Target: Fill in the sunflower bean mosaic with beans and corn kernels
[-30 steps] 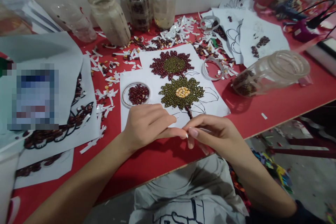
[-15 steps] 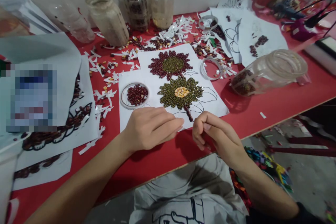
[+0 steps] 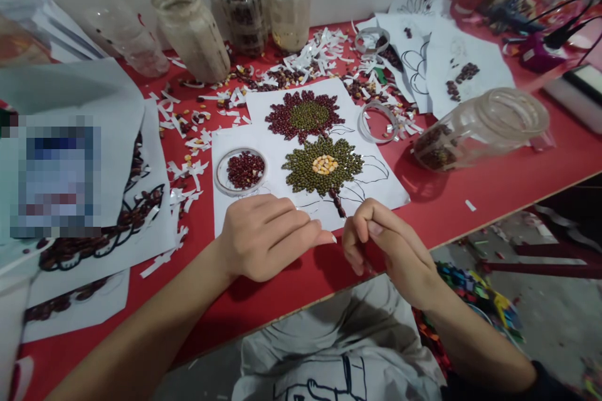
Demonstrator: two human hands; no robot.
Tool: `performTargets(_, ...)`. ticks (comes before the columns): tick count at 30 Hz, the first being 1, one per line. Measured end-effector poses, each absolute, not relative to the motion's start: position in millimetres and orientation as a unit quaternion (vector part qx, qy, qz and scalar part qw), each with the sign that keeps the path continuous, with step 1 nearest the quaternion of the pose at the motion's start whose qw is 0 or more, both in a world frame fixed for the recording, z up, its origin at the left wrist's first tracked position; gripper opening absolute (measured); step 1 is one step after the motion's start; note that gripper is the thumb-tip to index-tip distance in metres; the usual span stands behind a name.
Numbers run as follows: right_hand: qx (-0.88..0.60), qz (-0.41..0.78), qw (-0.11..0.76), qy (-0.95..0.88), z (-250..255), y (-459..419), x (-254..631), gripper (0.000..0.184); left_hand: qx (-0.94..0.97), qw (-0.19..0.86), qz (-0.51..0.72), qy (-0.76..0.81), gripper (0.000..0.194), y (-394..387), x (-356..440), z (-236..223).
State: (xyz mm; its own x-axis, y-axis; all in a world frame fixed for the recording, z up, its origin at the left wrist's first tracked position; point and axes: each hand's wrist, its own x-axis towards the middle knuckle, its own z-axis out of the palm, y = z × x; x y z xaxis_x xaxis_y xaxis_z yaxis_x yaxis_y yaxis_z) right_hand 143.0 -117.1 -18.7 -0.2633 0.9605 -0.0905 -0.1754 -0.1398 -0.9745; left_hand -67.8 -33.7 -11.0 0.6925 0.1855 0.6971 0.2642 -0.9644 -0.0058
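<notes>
My left hand [image 3: 266,235] hovers over the front edge of the white paper [image 3: 380,194], fingers pressed together and palm down. One fingertip pokes out to the right with a small white spot on it. To its right, a little apart, my right hand [image 3: 392,241] is closed, its thumb against the curled fingers. Whatever either hand holds is hidden. On the paper, a green bean flower [image 3: 301,175] has a corn kernel centre and a short dark stem, with outlined leaves beside it. Behind it lies a dark red bean flower [image 3: 282,116]. A round lid [image 3: 218,178] holds red beans.
Glass jars [image 3: 192,37] line the wall. Another jar [image 3: 484,122] lies tilted at right, near a clear ring [image 3: 362,125]. Paper shreds [image 3: 324,50] and loose seeds litter the red table [image 3: 493,188]. Bean-covered sheets [image 3: 155,225] lie at left, more papers [image 3: 475,44] at back right.
My hands, fingertips touching a second ago, have come apart, the right one moving slightly right. The left fingertip, tucked in half a second ago, sticks out again.
</notes>
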Motion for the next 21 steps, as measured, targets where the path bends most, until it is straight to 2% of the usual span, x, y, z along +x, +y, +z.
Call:
performTargets(8,-0.401,0.620,0.448,-0.505,-19.2,-117.0,142.5,0.026,-0.918,0.049,-0.376,-0.121,0.014,-31.4,-65.5,-14.1)
performTargets(15,-0.417,0.568,0.397,-0.588,-14.9,-113.4,143.5,0.015,-0.917,0.040,-0.379,-0.122,0.015,-31.1,-65.4,-15.0)
performTargets(18,-0.427,0.546,0.411,-0.593,-14.3,-113.1,141.9,0.006,-0.916,0.047,-0.379,-0.120,0.018,-30.5,-64.8,-14.9)
performTargets(21,-0.448,0.514,0.434,-0.588,-13.4,-112.1,140.3,0.009,-0.918,0.051,-0.375,-0.121,0.022,-29.7,-64.2,-15.4)
